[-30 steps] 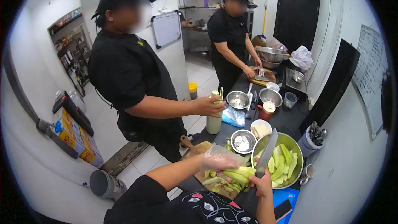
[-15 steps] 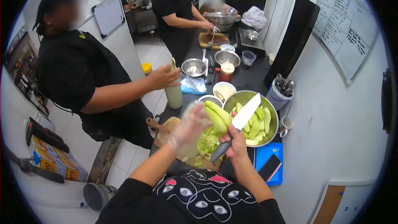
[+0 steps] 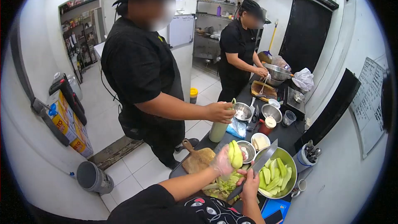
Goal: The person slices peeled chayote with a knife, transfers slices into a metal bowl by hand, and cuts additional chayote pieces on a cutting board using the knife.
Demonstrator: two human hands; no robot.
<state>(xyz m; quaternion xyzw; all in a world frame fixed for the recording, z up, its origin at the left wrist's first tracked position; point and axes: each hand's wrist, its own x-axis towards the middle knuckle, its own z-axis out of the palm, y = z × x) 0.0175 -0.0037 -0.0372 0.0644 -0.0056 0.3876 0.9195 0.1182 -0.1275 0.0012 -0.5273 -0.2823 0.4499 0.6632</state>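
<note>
My left hand, in a clear plastic glove, is closed on a pale green peeled fruit or vegetable with a lengthwise split or seam; I cannot tell the kind. In my right hand is a large knife by its dark handle, its wide blade pointing up and away. Just right of the blade stands a metal bowl with several pale green wedges in it. Beneath my hands, green peelings are heaped on the table, partly hidden by my arms.
A wooden board lies on the left. A co-worker's hand holds a tall pale green bottle across the table. Another person works at the far end. Small bowls and a utensil tub stand nearby.
The view has swung left and up, so the room shows more. My left hand's grip on the green piece now shows clearly. The knife stays in my right hand, its blade near the bowl.
</note>
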